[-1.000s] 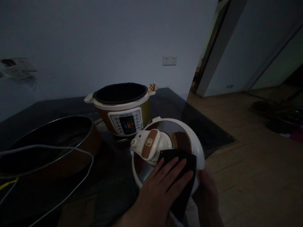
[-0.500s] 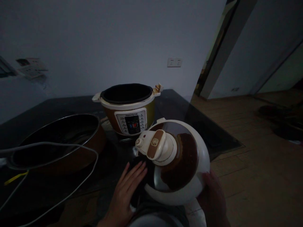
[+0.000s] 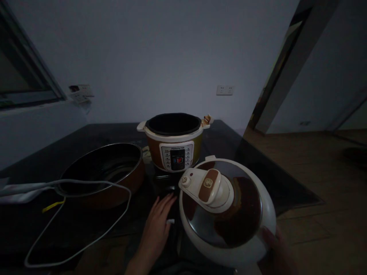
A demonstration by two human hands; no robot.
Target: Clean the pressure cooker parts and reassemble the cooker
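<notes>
My right hand (image 3: 273, 244) grips the white rim of a pressure cooker lid (image 3: 243, 212) at its lower right; part of the hand is hidden behind the rim. The lid is tilted, its top with the cream-and-brown handle (image 3: 210, 187) facing me. To its left, my left hand (image 3: 157, 219) has its fingers stretched over the dark tabletop, apart from the lid. A small white bit (image 3: 170, 221) shows beside its thumb; what it is I cannot tell. Behind the lid stands the lidless electric pressure cooker (image 3: 155, 151), its black inner pot (image 3: 173, 124) exposed.
A wide brown pan (image 3: 134, 179) stands on the left of the black table (image 3: 229, 133). A pale cable (image 3: 86, 248) loops across its front, near a yellow strip (image 3: 53, 206). A wall socket (image 3: 225, 90) is behind; the table's right corner juts over the floor.
The view has shifted, so the table and cookers appear lower and further right. My right hand still holds the lid. The dark patch beside my left fingers no longer shows; a white bit does.
</notes>
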